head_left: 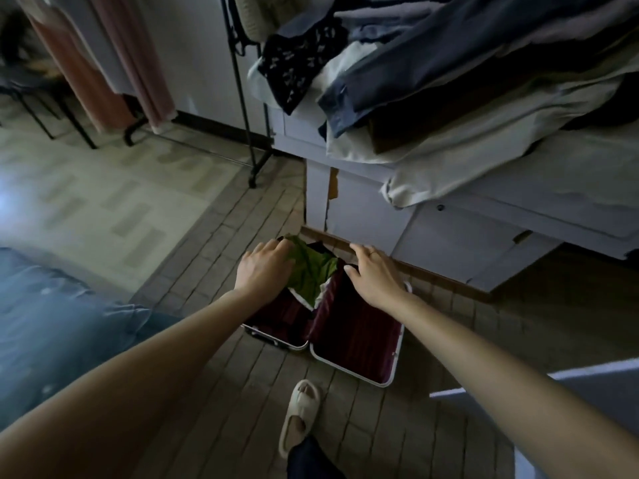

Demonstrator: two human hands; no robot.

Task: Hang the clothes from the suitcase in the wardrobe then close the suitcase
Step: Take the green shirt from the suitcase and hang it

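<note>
Slipper [300, 414] nr suitcase [356, 344] (open)

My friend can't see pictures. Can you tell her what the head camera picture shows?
A person's left hand touches a green garment in an open dark red suitcase on the tiled floor, while the right hand reaches over its other half. Clothes lie piled on a white cabinet behind.
</note>
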